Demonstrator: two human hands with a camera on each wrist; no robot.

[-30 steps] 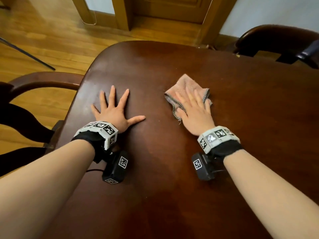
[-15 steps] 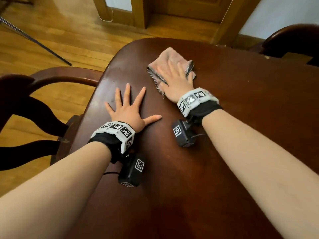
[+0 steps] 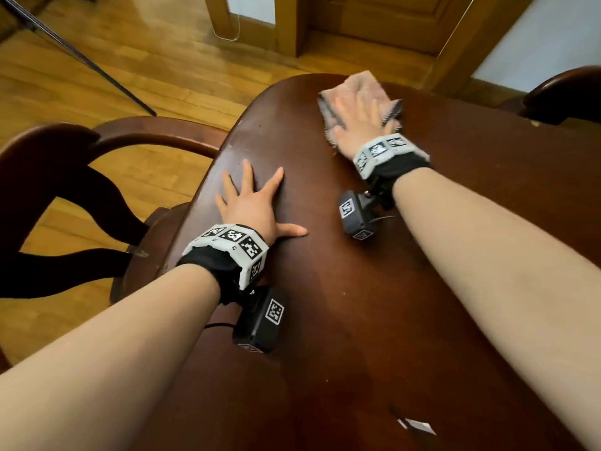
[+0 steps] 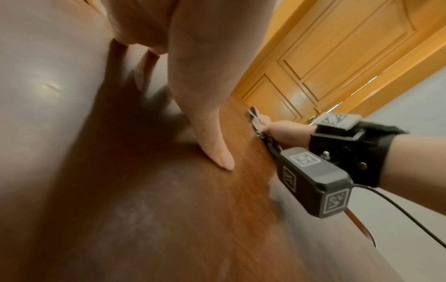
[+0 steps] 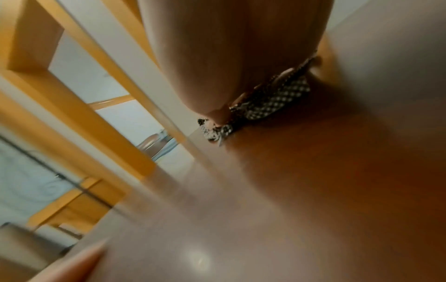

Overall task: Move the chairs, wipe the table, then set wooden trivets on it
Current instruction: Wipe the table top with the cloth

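Note:
A dark brown wooden table (image 3: 374,320) fills the head view. My right hand (image 3: 361,118) lies flat with straight fingers on a pink cloth (image 3: 349,87) with a checked edge, pressing it down near the table's far rounded end. The cloth's checked hem (image 5: 272,103) shows under my palm in the right wrist view. My left hand (image 3: 252,200) rests flat on the table near its left edge, fingers spread, thumb (image 4: 214,150) out to the right. No trivets are in view.
A dark wooden armchair (image 3: 65,190) stands close to the table's left edge. Another dark chair (image 3: 566,92) is at the far right. A wooden floor (image 3: 113,66) and wooden doors (image 3: 390,17) lie beyond. A thin black rod (image 3: 81,56) slants across the floor.
My right hand has slid the pink cloth away from me and leftward, from mid-table to the far rounded end. My left hand has stayed flat in place.

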